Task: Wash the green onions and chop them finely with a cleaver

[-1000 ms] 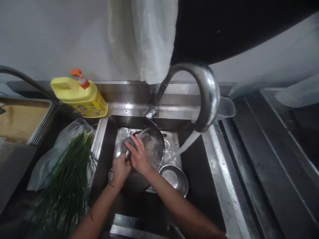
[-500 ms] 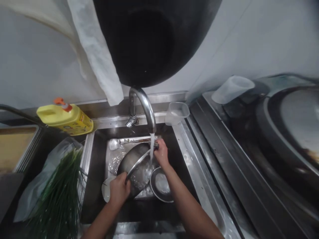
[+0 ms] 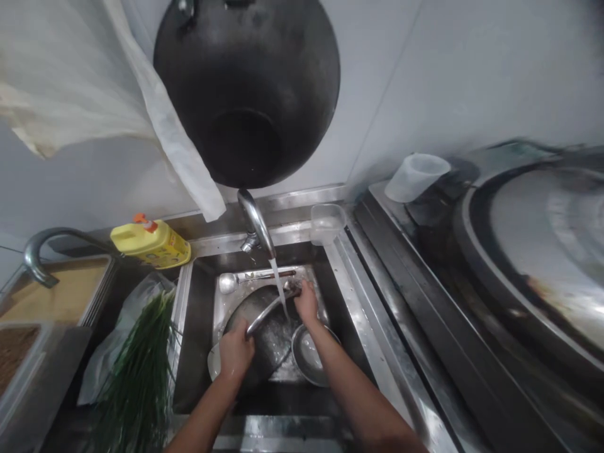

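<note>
A large dark wok sits tilted in the sink, its bright metal rim crossing it at a slant. My left hand is closed around the rim at its near left end. At the rim's far right end, my right hand pinches a small crumpled silvery thing, partly hidden by the fingers. Water runs from the faucet into the wok. A ladle lies behind the wok, a metal bowl beside my right forearm. A pale dish shows partly behind my left hand.
Green chives on a plastic bag and a yellow detergent jug are left of the sink. A clear plastic tub stands on the back right corner. A big black wok hangs above; a stove with a large pan is right.
The view has shifted, showing more of the hanging wok and left counter. My right hand has moved slightly down along the rim; my left hand keeps its hold.
</note>
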A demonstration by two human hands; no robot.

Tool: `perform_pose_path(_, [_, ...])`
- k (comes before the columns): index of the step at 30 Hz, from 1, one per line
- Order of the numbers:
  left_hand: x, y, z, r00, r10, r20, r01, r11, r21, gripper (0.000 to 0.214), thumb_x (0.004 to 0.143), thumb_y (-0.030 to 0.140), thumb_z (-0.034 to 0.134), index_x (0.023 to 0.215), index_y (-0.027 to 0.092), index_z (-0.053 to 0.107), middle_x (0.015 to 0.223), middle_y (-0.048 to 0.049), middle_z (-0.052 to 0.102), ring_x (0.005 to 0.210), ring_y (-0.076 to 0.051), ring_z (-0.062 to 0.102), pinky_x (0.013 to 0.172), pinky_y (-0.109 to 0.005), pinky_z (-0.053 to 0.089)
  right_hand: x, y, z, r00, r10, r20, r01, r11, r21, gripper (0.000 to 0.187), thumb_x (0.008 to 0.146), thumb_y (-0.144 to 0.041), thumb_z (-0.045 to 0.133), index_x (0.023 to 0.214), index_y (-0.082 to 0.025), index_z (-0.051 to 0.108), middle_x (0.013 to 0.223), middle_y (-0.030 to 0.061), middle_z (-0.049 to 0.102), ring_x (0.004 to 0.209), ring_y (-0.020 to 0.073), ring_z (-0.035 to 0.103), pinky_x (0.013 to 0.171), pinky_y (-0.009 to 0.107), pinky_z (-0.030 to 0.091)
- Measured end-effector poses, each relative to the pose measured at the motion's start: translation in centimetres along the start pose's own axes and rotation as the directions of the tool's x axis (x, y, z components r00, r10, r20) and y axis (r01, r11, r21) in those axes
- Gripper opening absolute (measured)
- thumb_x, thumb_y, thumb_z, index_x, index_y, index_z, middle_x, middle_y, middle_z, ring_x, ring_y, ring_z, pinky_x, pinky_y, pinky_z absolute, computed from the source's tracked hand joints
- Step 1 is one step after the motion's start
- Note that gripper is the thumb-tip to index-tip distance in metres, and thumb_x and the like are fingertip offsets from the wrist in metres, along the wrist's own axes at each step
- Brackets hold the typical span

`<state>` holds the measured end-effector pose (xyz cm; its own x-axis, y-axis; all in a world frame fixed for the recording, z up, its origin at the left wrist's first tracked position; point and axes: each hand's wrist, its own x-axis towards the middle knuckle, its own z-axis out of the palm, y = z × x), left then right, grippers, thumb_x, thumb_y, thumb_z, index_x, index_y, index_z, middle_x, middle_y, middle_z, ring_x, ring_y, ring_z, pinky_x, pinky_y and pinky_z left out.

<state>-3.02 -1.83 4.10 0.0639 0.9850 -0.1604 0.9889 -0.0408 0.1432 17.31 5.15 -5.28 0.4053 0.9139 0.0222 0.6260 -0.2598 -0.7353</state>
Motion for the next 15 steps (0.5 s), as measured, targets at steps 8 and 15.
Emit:
perform_pose_path(8, [2.0, 2.9, 0.3, 0.999, 0.045, -0.014, -0.045, 0.998, -0.04, 0.011, 0.073, 0.02, 0.046, 0.078, 0.02, 0.055, 0.066, -0.0026, 0.061, 0.063, -0.015, 0.057, 0.054, -0.024, 0.031, -4.8, -7.7, -0.9, 0.859, -0.499, 0.116, 0.504, 0.863, -0.016, 0.028, 0.072, -0.007, 0.041, 0.091, -0.023, 0.055, 0.1, 0.0052, 0.051, 0.099, 0.0186, 0.039, 0.08, 0.028, 0.038])
perform_pose_path(15, [-1.0, -0.5, 2.1, 0.999, -0.028, -0.035, 0.025, 0.995, -0.1, 0.006, 0.074, 0.02, 0.045, 0.072, 0.018, 0.05, 0.061, 0.0007, 0.056, 0.058, -0.011, 0.053, 0.055, -0.021, 0.031, 1.1, -3.7, -2.0, 0.954, -0.232, 0.191, 0.258, 0.958, -0.124, 0.033, 0.067, -0.007, 0.045, 0.098, -0.018, 0.052, 0.102, 0.0074, 0.05, 0.095, 0.0187, 0.042, 0.075, 0.027, 0.04])
